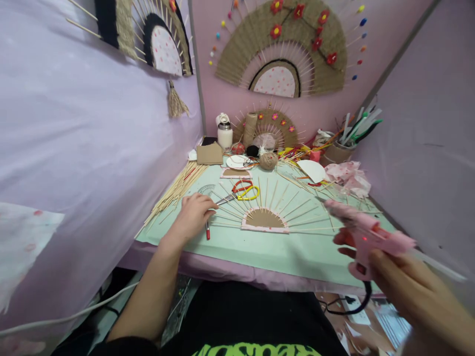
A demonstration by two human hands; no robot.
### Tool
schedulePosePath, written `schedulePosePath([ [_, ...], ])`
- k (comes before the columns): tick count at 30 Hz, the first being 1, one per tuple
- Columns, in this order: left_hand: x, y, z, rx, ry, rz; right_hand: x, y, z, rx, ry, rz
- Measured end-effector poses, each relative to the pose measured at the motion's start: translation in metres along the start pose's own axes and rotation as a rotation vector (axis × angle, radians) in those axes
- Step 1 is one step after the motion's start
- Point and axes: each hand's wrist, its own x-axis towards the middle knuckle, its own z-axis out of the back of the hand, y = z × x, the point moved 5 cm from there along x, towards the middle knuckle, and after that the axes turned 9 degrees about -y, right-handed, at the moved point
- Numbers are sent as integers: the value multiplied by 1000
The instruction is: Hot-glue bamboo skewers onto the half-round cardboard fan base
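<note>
My right hand grips a pink hot glue gun above the table's right side, its nozzle pointing left and a small red light showing. At the left, my left hand is low over the table with fingers curled together; what they hold, if anything, is hidden. A red-capped pen sticks out from under these fingers. Between the hands lies a half-round cardboard piece with a pale pink edge and thin wooden sticks fanning out from it. Scissors with red and yellow handles touch the left sticks.
Loose sticks lie along the left edge, beside a protractor. Behind stand a white bottle, a twine ball and a tool holder. Pink paper lies right. Finished fans hang on the walls.
</note>
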Motion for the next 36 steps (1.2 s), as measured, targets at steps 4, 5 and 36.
schedulePosePath([
  [4,7,1,-17,-2,77,-31,-3,20,-37,319,254,-94],
  [5,7,-1,-21,-5,86,-38,-2,21,-43,356,270,-108],
  [36,8,12,7,50,20,57,-1,76,-120,291,497,-11],
])
